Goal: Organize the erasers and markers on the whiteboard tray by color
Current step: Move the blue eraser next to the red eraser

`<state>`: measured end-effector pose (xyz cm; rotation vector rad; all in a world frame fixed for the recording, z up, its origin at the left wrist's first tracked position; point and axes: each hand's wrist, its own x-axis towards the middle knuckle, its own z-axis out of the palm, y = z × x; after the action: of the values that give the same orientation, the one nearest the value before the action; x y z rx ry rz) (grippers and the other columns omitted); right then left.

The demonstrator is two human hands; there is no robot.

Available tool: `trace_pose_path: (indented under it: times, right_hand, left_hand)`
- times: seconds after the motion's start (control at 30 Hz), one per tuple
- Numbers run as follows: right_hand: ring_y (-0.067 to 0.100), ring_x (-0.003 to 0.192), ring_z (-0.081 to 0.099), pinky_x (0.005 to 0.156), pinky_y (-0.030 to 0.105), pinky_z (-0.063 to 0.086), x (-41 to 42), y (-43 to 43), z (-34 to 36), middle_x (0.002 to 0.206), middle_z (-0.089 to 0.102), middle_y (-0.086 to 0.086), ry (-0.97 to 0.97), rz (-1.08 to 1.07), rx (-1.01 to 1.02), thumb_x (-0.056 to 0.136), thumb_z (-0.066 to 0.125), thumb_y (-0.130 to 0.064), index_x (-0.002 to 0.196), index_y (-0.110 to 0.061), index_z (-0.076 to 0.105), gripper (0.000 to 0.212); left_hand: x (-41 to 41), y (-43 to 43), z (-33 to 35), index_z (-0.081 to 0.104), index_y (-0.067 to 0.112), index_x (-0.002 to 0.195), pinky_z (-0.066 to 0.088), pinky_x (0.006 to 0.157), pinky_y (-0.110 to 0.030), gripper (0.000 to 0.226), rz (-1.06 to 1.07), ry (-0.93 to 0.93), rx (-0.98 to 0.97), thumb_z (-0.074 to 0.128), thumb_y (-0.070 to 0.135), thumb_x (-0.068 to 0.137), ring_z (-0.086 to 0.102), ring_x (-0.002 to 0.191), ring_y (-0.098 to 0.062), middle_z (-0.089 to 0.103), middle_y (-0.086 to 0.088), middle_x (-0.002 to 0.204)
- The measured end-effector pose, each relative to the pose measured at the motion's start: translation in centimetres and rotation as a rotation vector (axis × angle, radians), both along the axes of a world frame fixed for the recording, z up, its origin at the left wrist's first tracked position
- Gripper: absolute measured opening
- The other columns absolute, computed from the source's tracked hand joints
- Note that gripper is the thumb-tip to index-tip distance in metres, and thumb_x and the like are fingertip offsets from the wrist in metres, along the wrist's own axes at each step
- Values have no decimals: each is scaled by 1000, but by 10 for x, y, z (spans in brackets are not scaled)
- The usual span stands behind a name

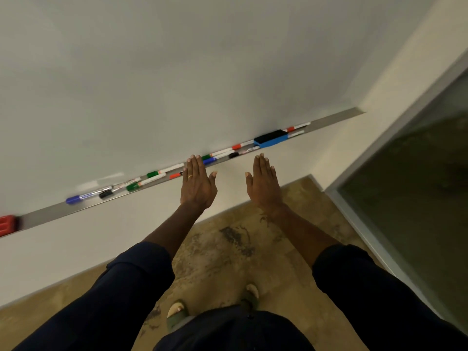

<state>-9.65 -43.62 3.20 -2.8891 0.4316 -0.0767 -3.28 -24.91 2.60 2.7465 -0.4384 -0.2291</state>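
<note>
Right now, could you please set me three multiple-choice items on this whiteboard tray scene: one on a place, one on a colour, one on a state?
1. Where does the red eraser lie on the tray?
A. At its far left end
B. Between the two hands
C. At its far right end

2. What colour is the body of the eraser with the black felt?
A. Green
B. Blue
C. Yellow

3. What are the left hand and the right hand doing?
A. Each grips a marker
B. Both lift an eraser
C. Both are open and flat, holding nothing

Answers: 1 A, it sits at the left frame edge; 2 B, its side is plainly blue; 3 C, the fingers are stretched out, empty.
</note>
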Motion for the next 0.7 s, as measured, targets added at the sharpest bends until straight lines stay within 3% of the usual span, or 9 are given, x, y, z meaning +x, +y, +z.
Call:
trace_pose_path:
  times: [0.33, 0.7]
  right_hand:
    - [26, 157, 7, 128, 38, 9, -5, -95, 0, 169, 4, 11, 22, -43, 8, 108, 28, -39, 160, -8, 7, 64]
    - [27, 157, 6, 128, 38, 7, 29, -161, 5, 168, 5, 14, 15, -122, 70, 108, 29, -33, 159, -5, 7, 62]
  left_hand:
    - [-15, -113, 2, -7, 4, 163, 2, 132, -44, 72, -41, 125, -93, 18, 46, 111, -10, 161, -28, -10, -15, 173]
    - [26, -182, -16, -7, 5, 164, 1, 132, -45, 73, -123, 222, -88, 19, 48, 111, -11, 161, -28, -11, -15, 173]
